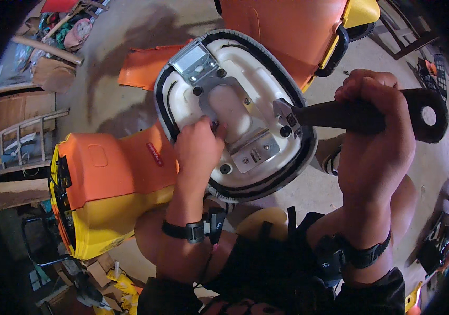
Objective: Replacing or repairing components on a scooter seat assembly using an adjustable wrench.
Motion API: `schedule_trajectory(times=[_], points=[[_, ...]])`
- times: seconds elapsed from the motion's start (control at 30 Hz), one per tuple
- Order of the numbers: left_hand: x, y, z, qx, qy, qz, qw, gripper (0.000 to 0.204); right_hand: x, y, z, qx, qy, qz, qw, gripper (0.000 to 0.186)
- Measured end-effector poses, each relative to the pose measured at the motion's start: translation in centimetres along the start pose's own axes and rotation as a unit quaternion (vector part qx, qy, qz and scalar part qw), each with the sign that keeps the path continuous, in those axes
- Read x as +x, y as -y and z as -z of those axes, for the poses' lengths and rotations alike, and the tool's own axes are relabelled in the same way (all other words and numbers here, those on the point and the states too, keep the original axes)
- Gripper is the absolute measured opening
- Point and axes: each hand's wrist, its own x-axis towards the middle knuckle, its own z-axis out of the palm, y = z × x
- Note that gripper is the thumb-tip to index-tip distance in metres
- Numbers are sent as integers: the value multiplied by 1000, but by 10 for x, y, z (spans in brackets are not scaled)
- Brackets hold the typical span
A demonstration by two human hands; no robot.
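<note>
A scooter seat [282, 173] lies upside down in front of me, its white plastic underside facing up inside a dark padded edge. A metal plate [219, 97] and a bracket [256, 151] are fixed to it, along with several black rubber stops. My right hand [374, 107] is closed round the dark handle of an adjustable wrench [334, 113]. The wrench's head lies over the right side of the underside, by a rubber stop. My left hand [199, 144] has its fingertips pinched at a small bolt-like part on the plate's left edge; exactly what they hold is hidden.
An orange and yellow body panel [119, 163] stands left of the seat, and a bigger orange one [282, 31] rises behind it. A loose orange piece [148, 65] lies beyond the seat. Wooden frames [22, 134] and clutter line the left; a dark metal frame [405, 44] stands far right.
</note>
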Motion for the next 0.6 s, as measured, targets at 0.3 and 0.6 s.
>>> schedule_trajectory(times=[0.3, 0.6], points=[[-23, 2, 38, -481, 106, 61, 868, 24, 2, -1, 1, 33, -24, -32, 999, 21], [-54, 25, 12, -586, 162, -34, 793, 29, 12, -18, 9, 312, -18, -70, 947, 21]])
